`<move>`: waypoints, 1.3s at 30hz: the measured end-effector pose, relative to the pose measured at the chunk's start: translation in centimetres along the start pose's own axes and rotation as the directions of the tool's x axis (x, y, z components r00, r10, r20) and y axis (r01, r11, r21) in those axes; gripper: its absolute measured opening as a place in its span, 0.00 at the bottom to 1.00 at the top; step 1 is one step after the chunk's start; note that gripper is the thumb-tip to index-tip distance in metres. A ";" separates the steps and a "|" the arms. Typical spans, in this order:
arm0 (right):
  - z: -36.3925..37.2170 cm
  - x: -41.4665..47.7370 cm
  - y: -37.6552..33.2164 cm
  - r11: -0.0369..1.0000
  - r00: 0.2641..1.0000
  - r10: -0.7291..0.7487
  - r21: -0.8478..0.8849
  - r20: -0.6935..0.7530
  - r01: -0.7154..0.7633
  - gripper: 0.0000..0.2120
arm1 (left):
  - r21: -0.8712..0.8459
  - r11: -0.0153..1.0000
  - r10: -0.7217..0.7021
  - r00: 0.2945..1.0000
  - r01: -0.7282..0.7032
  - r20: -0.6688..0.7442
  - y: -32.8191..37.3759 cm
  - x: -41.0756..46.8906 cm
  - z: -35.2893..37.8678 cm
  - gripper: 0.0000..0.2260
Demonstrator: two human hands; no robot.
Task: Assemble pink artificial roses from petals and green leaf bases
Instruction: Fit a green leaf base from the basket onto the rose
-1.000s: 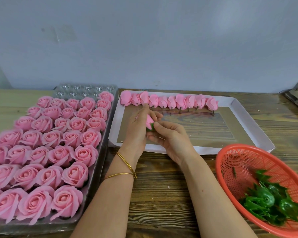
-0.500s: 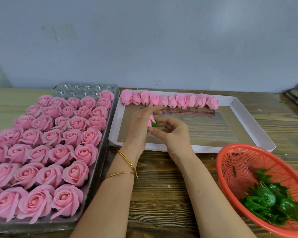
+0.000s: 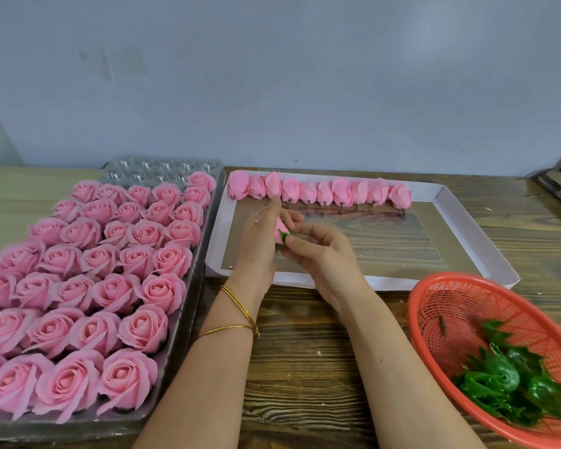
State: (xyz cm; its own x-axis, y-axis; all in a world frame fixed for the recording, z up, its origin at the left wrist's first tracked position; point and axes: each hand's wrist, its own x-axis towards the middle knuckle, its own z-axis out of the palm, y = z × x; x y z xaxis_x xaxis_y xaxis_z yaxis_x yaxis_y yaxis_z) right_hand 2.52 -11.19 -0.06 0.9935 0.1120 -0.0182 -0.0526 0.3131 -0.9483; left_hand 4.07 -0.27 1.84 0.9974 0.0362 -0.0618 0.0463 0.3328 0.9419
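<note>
**Leaf base goes onto a bud over the white tray**

Both hands meet above the near left part of the white tray (image 3: pixel 370 283), close together so the small parts can be lined up. The left hand (image 3: pixel 259 246) grips a pink bud (image 3: pixel 280 229) with curled fingers. The right hand (image 3: pixel 324 260) pinches a green leaf base (image 3: pixel 285 236) against its lower end, apparently seating it.

A row of spare buds (image 3: pixel 321 191) lines the tray's far edge, stems toward the person, easy to pick. The red basket (image 3: pixel 416 306) of leaf bases (image 3: pixel 506 374) sits at the worktop's (image 3: pixel 305 367) near right corner, beside the right arm. The finished roses (image 3: pixel 110 254) fill the clear tray (image 3: pixel 162 168) along the left edge.
</note>
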 end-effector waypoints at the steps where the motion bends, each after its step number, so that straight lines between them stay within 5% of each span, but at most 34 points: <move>1: 0.0 0.0 -0.1 1.000 1.000 0.018 0.014 0.013 -0.018 0.11 | -0.010 1.000 -0.002 1.000 0.002 0.001 0.0 0.0 -0.1 0.25; 39: 0.1 -0.2 0.2 0.997 0.997 -0.061 -0.035 0.051 0.063 0.12 | 0.094 0.996 -0.002 0.992 -0.010 0.130 -0.1 0.0 -0.3 0.16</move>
State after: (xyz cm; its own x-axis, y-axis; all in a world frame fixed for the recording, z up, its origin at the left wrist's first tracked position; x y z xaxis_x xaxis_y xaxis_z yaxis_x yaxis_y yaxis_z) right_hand 2.34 -11.08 -0.24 0.9885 0.1405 0.0559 0.0135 0.2867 -0.9579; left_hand 4.05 -0.02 1.60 0.9960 -0.0870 -0.0208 0.0414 0.2424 0.9693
